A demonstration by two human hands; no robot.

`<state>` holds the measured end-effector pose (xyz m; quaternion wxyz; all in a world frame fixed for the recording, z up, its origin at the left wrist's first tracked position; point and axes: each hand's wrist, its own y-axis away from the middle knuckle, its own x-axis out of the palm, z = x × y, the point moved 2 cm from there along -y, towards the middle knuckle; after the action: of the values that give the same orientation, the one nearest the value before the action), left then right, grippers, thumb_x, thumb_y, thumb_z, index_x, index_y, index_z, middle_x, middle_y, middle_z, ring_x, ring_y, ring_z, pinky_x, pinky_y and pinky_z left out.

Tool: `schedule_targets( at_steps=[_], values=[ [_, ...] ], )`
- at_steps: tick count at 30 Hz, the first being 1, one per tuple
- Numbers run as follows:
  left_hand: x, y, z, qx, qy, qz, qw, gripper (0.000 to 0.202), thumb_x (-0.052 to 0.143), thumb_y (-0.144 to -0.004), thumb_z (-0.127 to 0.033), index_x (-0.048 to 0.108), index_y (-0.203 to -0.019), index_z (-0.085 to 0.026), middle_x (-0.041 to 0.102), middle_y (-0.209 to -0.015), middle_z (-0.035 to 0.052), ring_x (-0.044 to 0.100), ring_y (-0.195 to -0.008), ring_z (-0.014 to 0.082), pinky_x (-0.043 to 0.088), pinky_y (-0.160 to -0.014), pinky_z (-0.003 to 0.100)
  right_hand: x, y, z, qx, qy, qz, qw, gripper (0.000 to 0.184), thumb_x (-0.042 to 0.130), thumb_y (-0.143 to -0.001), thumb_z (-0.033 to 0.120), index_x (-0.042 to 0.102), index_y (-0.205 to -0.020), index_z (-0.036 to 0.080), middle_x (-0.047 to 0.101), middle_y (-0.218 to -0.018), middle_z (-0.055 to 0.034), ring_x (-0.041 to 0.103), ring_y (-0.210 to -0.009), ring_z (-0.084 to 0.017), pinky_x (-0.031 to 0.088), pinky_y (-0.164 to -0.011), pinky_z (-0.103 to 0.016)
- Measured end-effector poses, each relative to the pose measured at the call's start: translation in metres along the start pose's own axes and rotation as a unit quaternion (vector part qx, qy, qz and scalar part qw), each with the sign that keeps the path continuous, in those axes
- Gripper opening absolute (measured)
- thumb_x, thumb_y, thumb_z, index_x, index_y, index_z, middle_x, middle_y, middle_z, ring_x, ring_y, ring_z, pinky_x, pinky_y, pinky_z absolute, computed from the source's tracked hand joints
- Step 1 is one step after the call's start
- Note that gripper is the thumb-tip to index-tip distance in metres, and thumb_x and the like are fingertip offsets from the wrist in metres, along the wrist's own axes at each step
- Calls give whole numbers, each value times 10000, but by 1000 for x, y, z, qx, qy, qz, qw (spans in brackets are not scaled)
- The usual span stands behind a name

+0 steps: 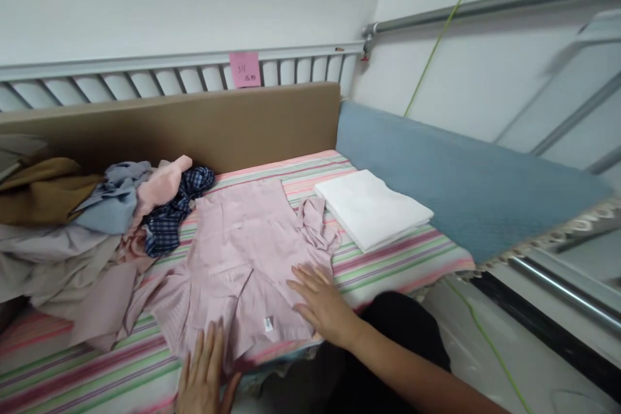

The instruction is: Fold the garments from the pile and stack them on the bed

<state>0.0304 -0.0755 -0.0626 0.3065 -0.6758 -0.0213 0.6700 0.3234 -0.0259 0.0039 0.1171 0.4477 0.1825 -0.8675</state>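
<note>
i log right hand (324, 305) flat on the pink shirt (257, 246), left hand (204, 372) at its near edge; both unclenched, grasping nothing.

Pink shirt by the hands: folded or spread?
Spread, though wrinkled: the pink shirt lies wide across the striped cover, a sleeve bunched near the white cloth.

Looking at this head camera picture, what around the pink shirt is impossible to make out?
In the head view:
White label: lettering too small to read.
Left hand: wrist cut off by the bottom edge.
Pink shirt: fabric under the right hand, which covers it.
Clothes pile: cut off by the left edge.
</note>
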Motion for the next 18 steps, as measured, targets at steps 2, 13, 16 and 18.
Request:
schedule_targets(
  at_steps=[2,13,16,18],
  values=[
    [-10,-11,-19,41,42,5,998,736,505,-834,-311,140,-1460,-184,450,-1411,98,375,-1321,274,443,-959,420,-15,6,-14,65,-56,-109,990,351,446,-899,355,599,-1185,220,548,-1306,-99,447,-1255,-235,281,-1094,-478],
    [-19,-83,-123,62,216,149,963,206,456,-850,-132,622,-959,-186,633,-1024,62,559,-893,218,485,-801,378,2,8,-58,491,-307,-66,813,230,564,-830,392,556,-819,162,631,-590,-22,630,-474,-143,470,-446,-211],
    [-15,-85,-122,46,248,145,957,211,423,-881,-164,623,-816,-189,626,-909,54,548,-848,205,478,-772,370,2,3,-59,492,-270,-52,826,190,560,-834,342,542,-773,162,617,-567,-12,618,-456,-136,464,-448,-207],
    [-13,-80,-121,45,269,137,952,203,430,-884,-181,624,-826,-199,624,-901,50,550,-851,204,478,-771,375,-5,4,-59,486,-240,-47,839,163,510,-855,292,545,-770,158,631,-589,-32,632,-487,-155,482,-473,-234]
  ],
)
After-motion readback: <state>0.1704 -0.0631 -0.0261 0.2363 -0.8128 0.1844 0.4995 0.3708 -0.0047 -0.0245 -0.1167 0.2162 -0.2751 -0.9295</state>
